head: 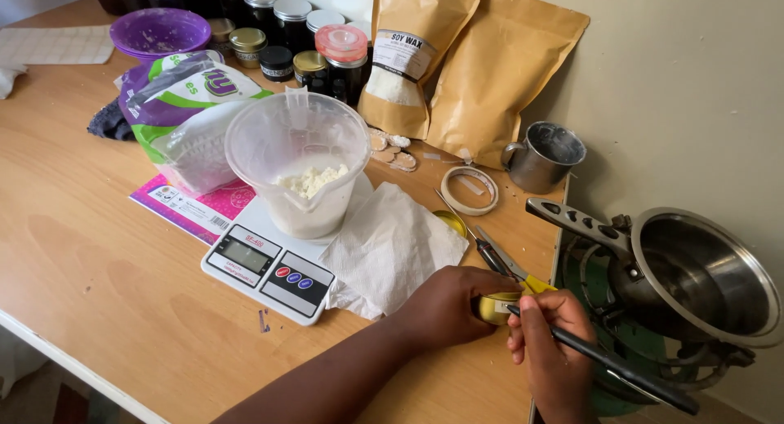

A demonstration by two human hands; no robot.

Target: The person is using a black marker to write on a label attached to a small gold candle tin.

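Observation:
My left hand (445, 305) is wrapped around a small gold tin (496, 308) near the table's right edge, steadying it on the wood. My right hand (551, 346) grips a long black pen-like tool (608, 363), its tip resting at the rim of the tin. Just behind the tin lies a pair of pliers (510, 265) with yellow handles. A gold lid (452, 222) lies beside a crumpled white paper towel (390, 248).
A clear plastic jug (298, 158) of white wax flakes stands on a white kitchen scale (265, 265). Behind are two brown pouches (482, 73), several jars, a purple bowl (159, 30), a metal cup (545, 154) and a tape roll (469, 189). A steel pot (702, 273) sits on a burner at right.

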